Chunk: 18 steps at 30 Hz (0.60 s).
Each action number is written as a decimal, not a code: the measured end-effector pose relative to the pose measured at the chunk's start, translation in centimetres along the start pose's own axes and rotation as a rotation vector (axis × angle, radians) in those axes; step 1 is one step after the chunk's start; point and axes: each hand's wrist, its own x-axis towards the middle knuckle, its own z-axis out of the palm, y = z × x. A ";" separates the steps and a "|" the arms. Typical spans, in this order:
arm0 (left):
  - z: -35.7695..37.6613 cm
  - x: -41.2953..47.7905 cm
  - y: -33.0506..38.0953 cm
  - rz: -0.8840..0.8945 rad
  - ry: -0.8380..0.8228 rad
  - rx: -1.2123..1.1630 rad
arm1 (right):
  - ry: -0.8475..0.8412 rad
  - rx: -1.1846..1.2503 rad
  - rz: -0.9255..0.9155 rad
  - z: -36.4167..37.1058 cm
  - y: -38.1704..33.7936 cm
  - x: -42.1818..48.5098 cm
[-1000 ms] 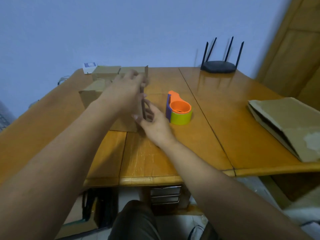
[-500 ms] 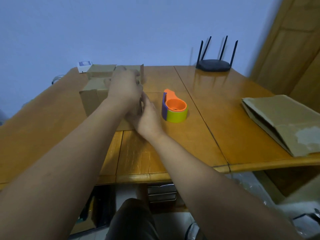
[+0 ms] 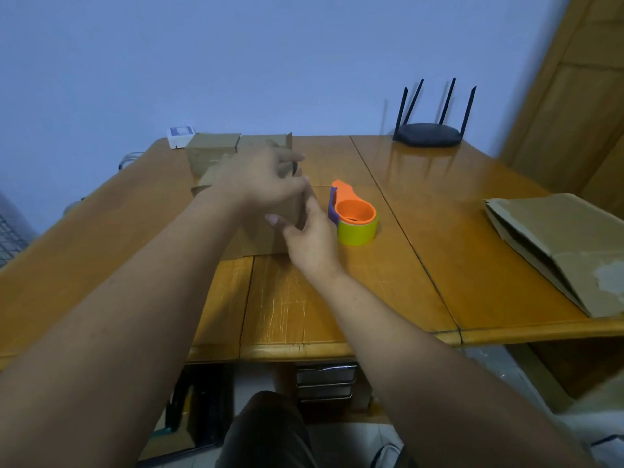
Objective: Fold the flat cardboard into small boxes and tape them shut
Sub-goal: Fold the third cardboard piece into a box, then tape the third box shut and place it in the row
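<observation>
The wooden table [image 3: 422, 265] fills most of what I see, its planks running away from me to the blue wall. On its right end, well apart from my hands, lies the stack of flat cardboard [image 3: 567, 244], its near corner reaching toward the table edge. Left of the middle stands the small box [image 3: 263, 241] I am working on, mostly covered by my hands. My left hand [image 3: 263, 184] lies across its top with the fingers bent over the far side, holding it down. My right hand [image 3: 312, 241] is at its right end, thumb on the near face and fingers curled round the corner, gripping it; how the flaps lie beneath I cannot tell. Behind it, toward the far left corner, sit two more brown boxes [image 3: 211, 153] side by side. A black router [image 3: 429, 134] with four upright antennas stands at the far edge. Just beside my right hand sits the orange and yellow tape dispenser [image 3: 354, 217]. A small white packet [image 3: 180, 136] rests at the far left corner.
</observation>
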 end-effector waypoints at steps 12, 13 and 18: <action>3.9 1.5 4.3 -0.031 0.140 0.164 | 0.075 -0.149 -0.173 -6.0 -0.2 0.1; 4.0 1.6 4.3 -0.033 0.144 0.166 | 0.088 -0.191 -0.162 -7.0 -0.3 0.4; 4.4 1.8 4.1 -0.037 0.166 0.166 | 0.087 -0.755 -0.068 -9.7 0.1 2.6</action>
